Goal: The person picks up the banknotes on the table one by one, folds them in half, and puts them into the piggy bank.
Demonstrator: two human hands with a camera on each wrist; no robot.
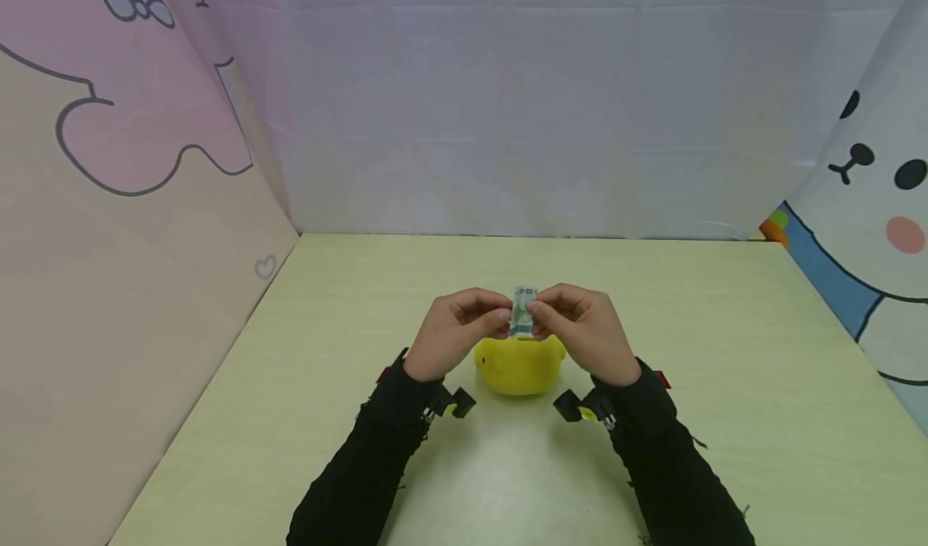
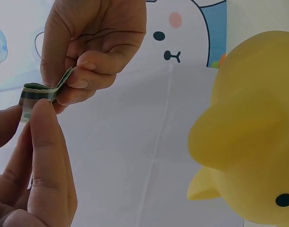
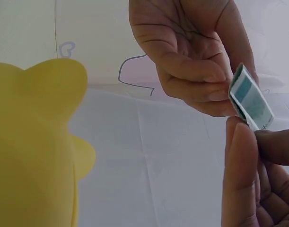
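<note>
A folded green-and-white banknote (image 1: 522, 314) is held upright between both hands, just above the yellow piggy bank (image 1: 519, 366) on the table. My left hand (image 1: 461, 330) pinches the note's left side between thumb and fingers. On the other side, my right hand (image 1: 583, 328) grips it with the thumb across its face. The left wrist view shows the banknote (image 2: 35, 97) bent, its layers parted at the top edge. In the right wrist view, the folded note (image 3: 252, 98) stands tilted between the fingers. An ear and a dark eye of the piggy bank (image 2: 258, 127) appear close by.
The pale wooden table (image 1: 239, 417) reaches back to a white curtain (image 1: 507, 119). Printed cartoon panels stand at the left (image 1: 138, 232) and right (image 1: 855, 232). Small black cameras sit on both wrists, beside the piggy bank.
</note>
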